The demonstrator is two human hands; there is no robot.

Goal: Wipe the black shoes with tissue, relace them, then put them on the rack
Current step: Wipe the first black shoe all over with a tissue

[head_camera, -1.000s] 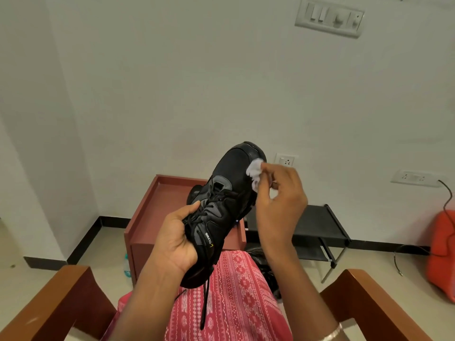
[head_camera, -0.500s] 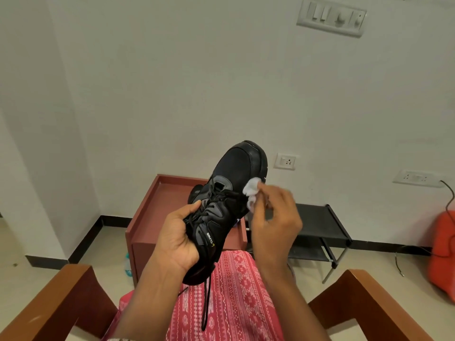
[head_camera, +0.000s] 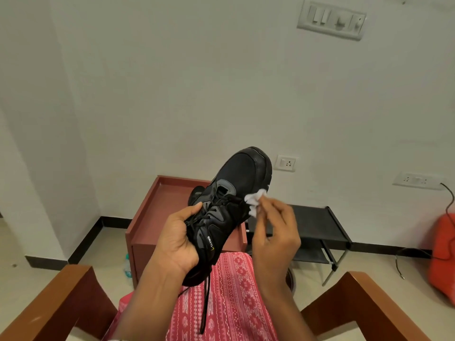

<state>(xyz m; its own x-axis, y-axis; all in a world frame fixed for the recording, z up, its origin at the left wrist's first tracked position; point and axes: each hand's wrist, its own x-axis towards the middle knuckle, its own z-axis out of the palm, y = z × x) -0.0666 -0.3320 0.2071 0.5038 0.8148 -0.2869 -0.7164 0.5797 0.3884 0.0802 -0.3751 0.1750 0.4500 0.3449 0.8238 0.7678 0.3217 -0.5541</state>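
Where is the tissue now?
Head view, centre: the right hand pinches the tissue against the side of the black shoe held by the left hand.

Person, seen from above. The left hand [head_camera: 177,244] and right hand [head_camera: 275,232] are bare, as are the left forearm [head_camera: 147,296] and right forearm [head_camera: 283,303] down to the near edge. A red garment [head_camera: 221,303] covers the lap. It is patterned in white, with lengthwise rows of small dashes and diamonds alternating with bands of larger stepped, flower-like figures.
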